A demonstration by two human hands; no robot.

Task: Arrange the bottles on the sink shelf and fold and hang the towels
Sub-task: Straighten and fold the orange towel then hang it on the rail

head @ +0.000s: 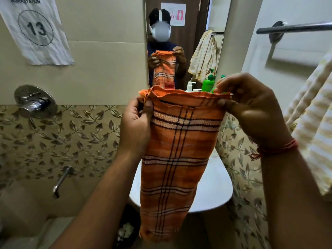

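Left hand at nine o'clock and right hand at three o'clock pinch the folded orange plaid towel's top corners, hanging above the sink.

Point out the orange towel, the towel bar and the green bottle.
orange towel (177,159): head view, middle of the hanging cloth.
towel bar (294,28): head view, along the rod.
green bottle (208,84): head view, its body.

Past the white sink, against the mirror, bottles stand together: a red-capped one on the left, a white pump bottle, then a green pump bottle on the right.
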